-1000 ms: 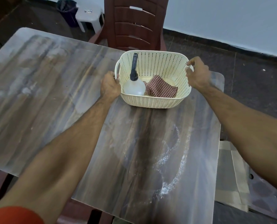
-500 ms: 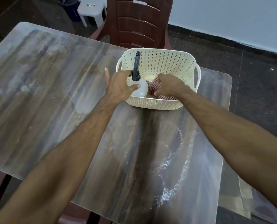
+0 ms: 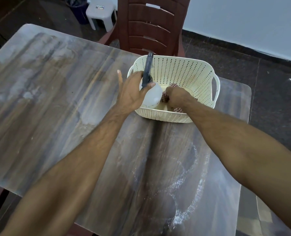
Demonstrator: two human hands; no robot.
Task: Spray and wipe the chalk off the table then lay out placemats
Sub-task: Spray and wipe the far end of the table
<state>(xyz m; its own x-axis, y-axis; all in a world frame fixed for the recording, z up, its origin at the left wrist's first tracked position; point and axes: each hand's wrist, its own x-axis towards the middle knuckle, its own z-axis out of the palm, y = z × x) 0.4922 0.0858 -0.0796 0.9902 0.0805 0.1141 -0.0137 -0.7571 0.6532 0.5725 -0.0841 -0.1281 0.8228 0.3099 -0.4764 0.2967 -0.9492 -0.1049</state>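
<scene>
A dark wood-grain table (image 3: 56, 103) carries white chalk marks (image 3: 189, 189) beneath the forearms. Ahead, both hands reach into a cream perforated plastic basket (image 3: 184, 77): the left hand (image 3: 133, 92) grips a translucent spray bottle (image 3: 152, 95), the right hand (image 3: 177, 96) clutches a red checked cloth (image 3: 177, 110).

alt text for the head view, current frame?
Left hand grips a translucent white spray bottle with a dark nozzle, and right hand grips a red checked cloth, both inside a cream perforated plastic basket on a chalk-smeared wood-grain table.
</scene>
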